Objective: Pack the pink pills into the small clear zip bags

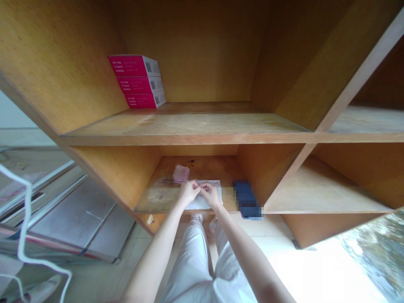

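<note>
The left hand (189,192) and right hand (210,193) are held fingertip to fingertip, both pinched; any item gripped, like the long axis of the white sheet (198,203) beneath them, cannot be made out. A pink packet (181,173) is located beyond the fingers, nearer the left hand.

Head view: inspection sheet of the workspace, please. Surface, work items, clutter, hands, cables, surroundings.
Surface: wooden shelf, dark marks on it.
Work items: white sheet; pinkish packet farther back, left.
Clutter: dark pixelated item at right front.
Hands: left hand and right hand meet at the fingertips over the sheet; anything pinched is too small to tell.
Cables: white cord-like strand, far left; cannot confirm cable.
Surroundings: three stacked magenta boxes above; tiled floor below.
</note>
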`<state>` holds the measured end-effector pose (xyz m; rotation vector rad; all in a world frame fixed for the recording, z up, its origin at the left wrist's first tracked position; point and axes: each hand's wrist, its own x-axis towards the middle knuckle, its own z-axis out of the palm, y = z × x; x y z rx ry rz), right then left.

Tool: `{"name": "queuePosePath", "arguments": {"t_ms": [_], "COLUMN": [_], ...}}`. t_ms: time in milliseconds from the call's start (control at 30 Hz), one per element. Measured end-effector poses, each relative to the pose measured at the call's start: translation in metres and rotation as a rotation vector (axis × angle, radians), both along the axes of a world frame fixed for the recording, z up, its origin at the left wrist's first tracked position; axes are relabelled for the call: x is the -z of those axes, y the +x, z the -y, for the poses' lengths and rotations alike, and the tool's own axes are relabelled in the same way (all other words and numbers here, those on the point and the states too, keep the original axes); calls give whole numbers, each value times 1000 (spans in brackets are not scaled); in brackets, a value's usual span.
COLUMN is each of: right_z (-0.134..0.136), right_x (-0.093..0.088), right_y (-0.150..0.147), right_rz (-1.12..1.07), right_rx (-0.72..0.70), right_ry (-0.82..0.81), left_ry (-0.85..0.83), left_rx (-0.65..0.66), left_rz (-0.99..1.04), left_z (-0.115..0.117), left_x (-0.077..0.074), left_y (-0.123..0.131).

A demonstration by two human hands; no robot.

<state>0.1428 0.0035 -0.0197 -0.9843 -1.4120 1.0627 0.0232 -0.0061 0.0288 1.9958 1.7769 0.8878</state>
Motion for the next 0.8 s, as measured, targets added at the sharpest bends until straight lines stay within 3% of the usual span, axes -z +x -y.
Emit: {"name": "queuePosePath", "arguments": {"t_ms": [367, 800], "right_z": [3, 2], "right_x": [-5, 0], "right_y": [0, -1], "right_rz": [29, 46], "right_rx": [88, 25], "right_ry": [43, 302], "left_ry": [-27, -61], "left_rx": [-127, -80], "left_rz": [-164, -140], "left_z": [4, 2], "left_x": [-9, -8], "left_y": [3, 0]}}
